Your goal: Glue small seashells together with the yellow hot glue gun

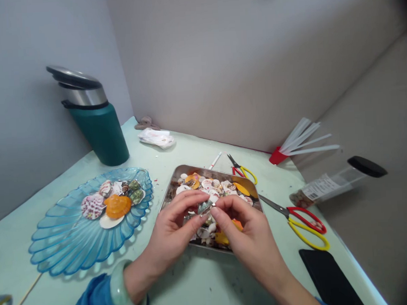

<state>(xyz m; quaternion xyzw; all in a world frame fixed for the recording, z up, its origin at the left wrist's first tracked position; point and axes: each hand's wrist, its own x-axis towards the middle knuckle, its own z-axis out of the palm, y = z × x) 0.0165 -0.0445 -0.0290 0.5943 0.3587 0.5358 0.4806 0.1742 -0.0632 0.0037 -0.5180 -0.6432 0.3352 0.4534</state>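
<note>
My left hand [175, 229] and my right hand [243, 230] meet over a metal tray [177, 176] filled with several seashells. Both hands pinch one small greyish shell [205, 208] between their fingertips, just above the tray's near half. A pale green bangle [120, 291] and a blue sleeve sit on my left wrist. To the left lies a blue shell-shaped glass plate [58, 237] holding an orange shell [117, 206], a spotted pink shell [92, 206] and several more.
A teal flask [97, 119] with a steel lid stands at the back left. Two red-and-yellow scissors [304, 224] [242, 170] lie right of the tray. A clear tube with a black cap [334, 182], a black phone [328, 278] and white sticks [301, 138] sit on the right.
</note>
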